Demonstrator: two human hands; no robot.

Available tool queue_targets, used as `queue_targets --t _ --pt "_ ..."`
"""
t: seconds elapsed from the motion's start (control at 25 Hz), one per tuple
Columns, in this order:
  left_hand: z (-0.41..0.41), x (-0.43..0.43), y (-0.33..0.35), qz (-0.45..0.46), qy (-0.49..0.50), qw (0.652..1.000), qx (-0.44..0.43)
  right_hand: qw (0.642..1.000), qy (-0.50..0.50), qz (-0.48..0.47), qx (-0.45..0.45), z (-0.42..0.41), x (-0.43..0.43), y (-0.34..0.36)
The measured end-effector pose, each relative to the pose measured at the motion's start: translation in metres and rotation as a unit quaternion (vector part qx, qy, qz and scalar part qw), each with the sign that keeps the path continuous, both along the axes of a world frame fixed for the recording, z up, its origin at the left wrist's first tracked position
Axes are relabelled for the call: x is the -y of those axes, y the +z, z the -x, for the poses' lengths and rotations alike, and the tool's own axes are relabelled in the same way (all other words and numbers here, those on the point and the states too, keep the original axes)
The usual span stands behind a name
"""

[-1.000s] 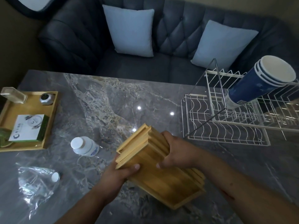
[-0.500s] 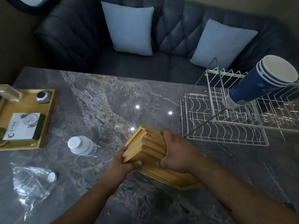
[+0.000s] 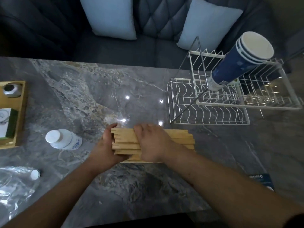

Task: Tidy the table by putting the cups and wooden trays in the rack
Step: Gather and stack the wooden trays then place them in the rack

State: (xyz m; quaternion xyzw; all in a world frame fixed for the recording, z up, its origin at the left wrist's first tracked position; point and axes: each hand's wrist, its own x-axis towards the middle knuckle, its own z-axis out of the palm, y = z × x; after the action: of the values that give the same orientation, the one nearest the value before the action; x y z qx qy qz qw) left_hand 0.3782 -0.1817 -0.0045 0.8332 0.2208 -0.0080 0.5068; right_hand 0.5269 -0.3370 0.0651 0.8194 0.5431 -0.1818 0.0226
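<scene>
A stack of wooden trays (image 3: pixel 179 139) stands on its edge on the marble table (image 3: pixel 115 89), long side running left to right. My left hand (image 3: pixel 107 145) grips the stack's left end, thumb on the far side. My right hand (image 3: pixel 153 142) lies over the top edges with its fingers curled down the far face. A white wire rack (image 3: pixel 213 112) stands at the right. A stack of blue paper cups (image 3: pixel 241 61) leans in the rack's upper tier, mouth up and to the right.
A white pill bottle (image 3: pixel 63 140) lies left of the stack. A clear plastic bottle (image 3: pixel 16 183) lies at the near left. Another wooden tray (image 3: pixel 21 116) holding small items sits at the left edge. A dark sofa with two pale cushions (image 3: pixel 111 15) lies beyond the table.
The stack of trays has been turned from a tilted, diagonal hold to standing square on its edge on the table. Both hands have stayed on it.
</scene>
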Motion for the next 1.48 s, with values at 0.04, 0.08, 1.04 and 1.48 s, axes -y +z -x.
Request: queue_targets --t 0.04,0.08,1.04,1.48 --pt "0.002 0.001 0.001 -0.01 0.002 1.0 0.006 1.0 0.006 -0.009 0.007 0.002 0.002 -0.002" --pt "0.005 0.003 0.002 -0.023 0.004 1.0 0.007 1.0 0.012 -0.022 0.014 0.004 0.004 -0.003" --pt "0.009 0.009 -0.011 0.042 -0.068 0.995 -0.053 0.481 -0.634 -0.315 -0.517 -0.023 0.147 -0.044" --pt "0.007 0.008 -0.001 -0.044 -0.058 0.995 -0.063 0.456 -0.623 -0.363 -0.522 -0.025 0.147 -0.052"
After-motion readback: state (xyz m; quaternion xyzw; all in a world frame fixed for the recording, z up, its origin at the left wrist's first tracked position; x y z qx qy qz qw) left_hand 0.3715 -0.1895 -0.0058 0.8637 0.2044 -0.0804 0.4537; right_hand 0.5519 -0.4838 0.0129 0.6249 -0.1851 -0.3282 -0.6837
